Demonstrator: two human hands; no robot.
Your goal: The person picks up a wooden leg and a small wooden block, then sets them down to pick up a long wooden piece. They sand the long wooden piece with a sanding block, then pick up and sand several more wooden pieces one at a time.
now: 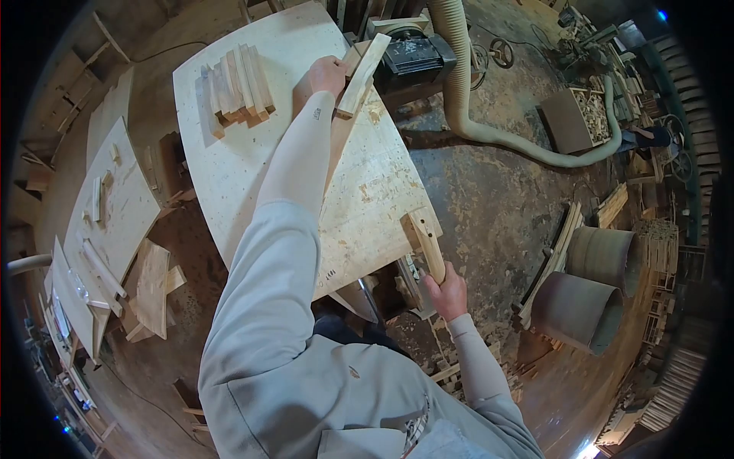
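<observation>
Nearest the camera is the person's grey sleeved shoulder, from which both arms reach out over the worktop [252, 176]. The right hand [447, 289] is clenched around the lower end of a short wooden piece [427, 241], whose upper end rests at the near right edge of the worktop. The left hand [325, 76] reaches across to the far edge and grips a longer wooden board [361, 76], which lies tilted against a dark machine [417, 55]. A stack of wood strips [237, 88] sits on the worktop just left of the left hand. A thick dust hose [466, 99] curves from the machine across the floor. Two metal drums [592, 287] stand to the right, well apart from the hands. A second board [115, 222] with loose offcuts lies left.
</observation>
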